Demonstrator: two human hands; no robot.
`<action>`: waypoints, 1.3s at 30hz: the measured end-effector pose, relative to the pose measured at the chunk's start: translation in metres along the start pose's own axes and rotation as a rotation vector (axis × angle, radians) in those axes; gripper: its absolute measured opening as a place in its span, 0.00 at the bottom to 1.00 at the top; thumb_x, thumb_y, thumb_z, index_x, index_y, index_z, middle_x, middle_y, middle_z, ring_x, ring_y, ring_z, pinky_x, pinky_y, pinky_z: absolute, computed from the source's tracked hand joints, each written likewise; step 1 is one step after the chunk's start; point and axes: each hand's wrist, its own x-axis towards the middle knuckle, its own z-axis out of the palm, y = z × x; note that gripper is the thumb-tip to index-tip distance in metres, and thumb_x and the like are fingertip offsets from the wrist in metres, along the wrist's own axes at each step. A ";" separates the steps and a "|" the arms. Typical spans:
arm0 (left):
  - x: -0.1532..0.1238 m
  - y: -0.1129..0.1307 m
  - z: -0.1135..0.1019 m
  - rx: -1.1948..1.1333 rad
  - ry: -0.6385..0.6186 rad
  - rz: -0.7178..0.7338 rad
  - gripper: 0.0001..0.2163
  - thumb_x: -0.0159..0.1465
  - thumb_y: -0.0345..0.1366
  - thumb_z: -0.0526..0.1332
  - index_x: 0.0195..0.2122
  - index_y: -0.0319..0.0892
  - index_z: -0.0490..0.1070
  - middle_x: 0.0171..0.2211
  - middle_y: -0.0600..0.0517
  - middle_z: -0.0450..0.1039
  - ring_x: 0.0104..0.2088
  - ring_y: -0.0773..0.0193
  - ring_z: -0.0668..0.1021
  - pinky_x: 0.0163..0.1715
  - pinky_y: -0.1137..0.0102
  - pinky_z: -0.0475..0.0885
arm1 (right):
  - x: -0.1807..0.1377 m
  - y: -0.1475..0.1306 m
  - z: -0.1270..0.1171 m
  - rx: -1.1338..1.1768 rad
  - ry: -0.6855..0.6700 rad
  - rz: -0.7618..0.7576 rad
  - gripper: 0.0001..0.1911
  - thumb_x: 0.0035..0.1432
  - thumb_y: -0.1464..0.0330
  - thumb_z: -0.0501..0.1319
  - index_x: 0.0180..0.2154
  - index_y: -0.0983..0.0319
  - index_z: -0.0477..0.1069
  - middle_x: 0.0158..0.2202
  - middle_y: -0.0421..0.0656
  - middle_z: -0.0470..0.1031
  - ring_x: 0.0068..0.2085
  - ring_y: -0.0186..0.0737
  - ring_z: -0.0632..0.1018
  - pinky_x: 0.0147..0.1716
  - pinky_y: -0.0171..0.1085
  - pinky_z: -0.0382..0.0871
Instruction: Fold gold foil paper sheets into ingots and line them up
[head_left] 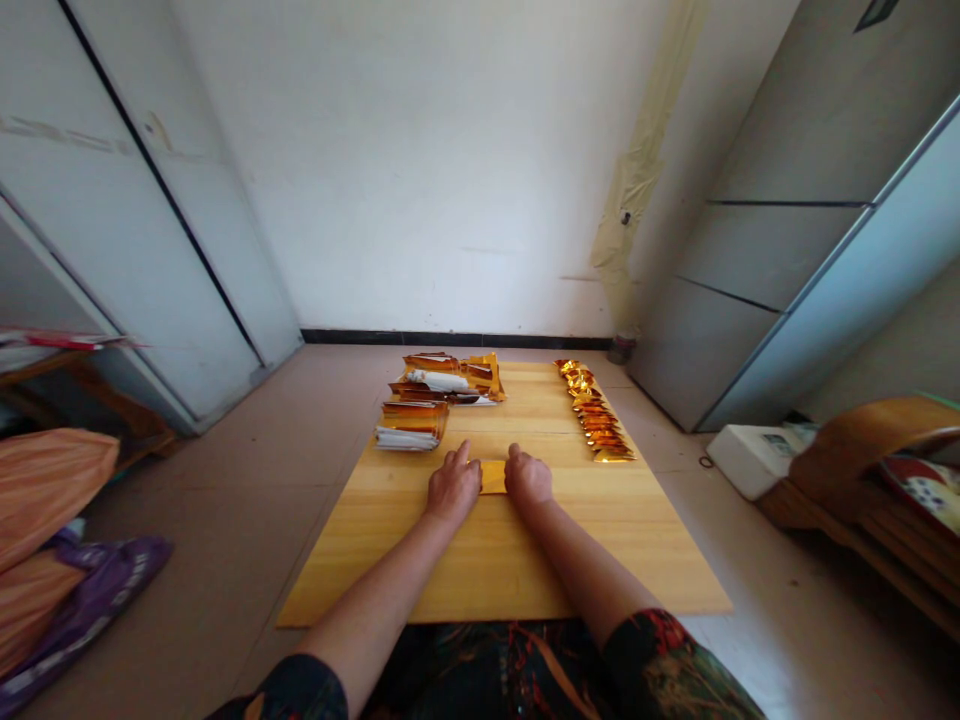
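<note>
A small flat golden-orange piece [493, 478], perhaps paper or foil, lies on the wooden board [517, 575] in front of me. My left hand [453, 484] is closed at its left edge, fingers curled and index finger pointing forward. At the opposite edge my right hand [529, 478] is closed in much the same way. The fingertips hide both ends of the piece. Beyond my left hand is a stack of glossy orange-gold sheets with white edges [412, 425]. A row of crinkled shiny gold packets [598, 420] lies past my right hand.
More orange-gold sheets and a white bundle [439, 381] lie at the board's far left. A grey fridge [720, 270] and a white box [754, 458] stand to the right. Orange and purple bags [90, 590] are on the left, beside a white cabinet [142, 230].
</note>
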 end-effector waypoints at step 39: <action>0.032 -0.007 -0.006 -0.105 -0.060 -0.126 0.18 0.60 0.29 0.53 0.50 0.47 0.71 0.42 0.50 0.78 0.42 0.61 0.77 0.41 0.71 0.68 | 0.002 0.000 0.008 0.007 0.007 0.006 0.08 0.60 0.72 0.54 0.43 0.62 0.63 0.36 0.49 0.77 0.37 0.42 0.80 0.32 0.33 0.68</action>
